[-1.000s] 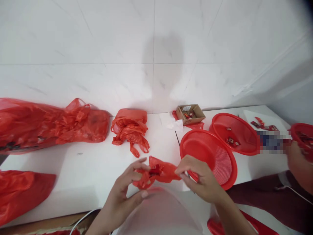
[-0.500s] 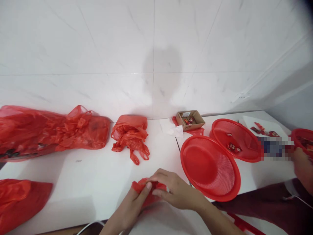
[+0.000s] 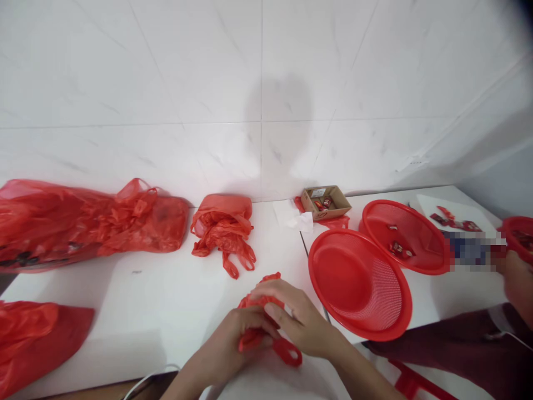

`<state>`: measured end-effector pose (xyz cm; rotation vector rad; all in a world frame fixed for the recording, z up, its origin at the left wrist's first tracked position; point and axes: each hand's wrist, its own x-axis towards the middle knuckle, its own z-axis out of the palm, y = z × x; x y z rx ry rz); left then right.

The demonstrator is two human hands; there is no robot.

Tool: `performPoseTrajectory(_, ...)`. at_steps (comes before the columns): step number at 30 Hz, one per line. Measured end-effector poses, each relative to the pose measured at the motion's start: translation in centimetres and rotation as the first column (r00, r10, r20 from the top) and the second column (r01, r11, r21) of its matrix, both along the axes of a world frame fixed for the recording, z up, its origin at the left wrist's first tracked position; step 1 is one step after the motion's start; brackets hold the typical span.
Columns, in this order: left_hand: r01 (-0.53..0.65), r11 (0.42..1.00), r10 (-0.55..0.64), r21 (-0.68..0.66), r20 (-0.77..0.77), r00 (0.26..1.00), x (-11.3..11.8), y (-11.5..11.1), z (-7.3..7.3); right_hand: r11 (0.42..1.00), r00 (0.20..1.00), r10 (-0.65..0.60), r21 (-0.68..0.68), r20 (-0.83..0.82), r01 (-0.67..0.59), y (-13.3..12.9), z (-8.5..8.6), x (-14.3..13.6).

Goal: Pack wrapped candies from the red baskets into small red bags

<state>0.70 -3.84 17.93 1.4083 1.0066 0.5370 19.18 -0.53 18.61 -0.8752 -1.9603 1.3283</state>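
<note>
Near the table's front edge, my left hand [image 3: 237, 339] and my right hand [image 3: 293, 316] are closed together around a crumpled red plastic bag [image 3: 287, 351]. A loop of the bag, like a handle, hangs out below my right hand, and more of it bunches up above the fingers. Most of the bag is hidden by my hands. Just beyond them lies a folded pile of red plastic bags [image 3: 222, 222] with handle loops toward me. To the right of my hands stands a red basket [image 3: 387, 300] with a mesh wall and nothing visible inside.
A second red basket [image 3: 425, 239] holds a few small wrapped pieces. Behind is a small cardboard box [image 3: 333, 212]. Filled red bags [image 3: 137, 222] line the wall at left; another red bag [image 3: 50, 344] lies front left. A co-worker's arm [image 3: 516, 283] is at far right.
My left hand has curled further around the bag, and my right hand has come over it. The bag is bunched more tightly, with a loop now showing below.
</note>
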Motion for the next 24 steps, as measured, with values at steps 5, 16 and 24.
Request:
performPoseTrajectory(5,-0.005,0.981,0.034,0.196,-0.141,0.989,0.2,-0.1,-1.4,0.998,0.969,-0.052,-0.023,0.242,0.060,-0.3,-2.7,-0.8)
performPoseTrajectory(16,-0.408,0.691,0.506,0.597,0.004,0.863,0.6,-1.3,-5.7,0.943,0.995,-0.013,-0.328,0.102,0.046,-0.9,-3.4,-0.7)
performPoseTrajectory(24,-0.121,0.692,0.272,0.711,-0.101,0.957,0.2,-0.5,-5.0,0.914,0.921,-0.380,-0.189,-0.088,0.359,-1.2,-4.5,-1.2)
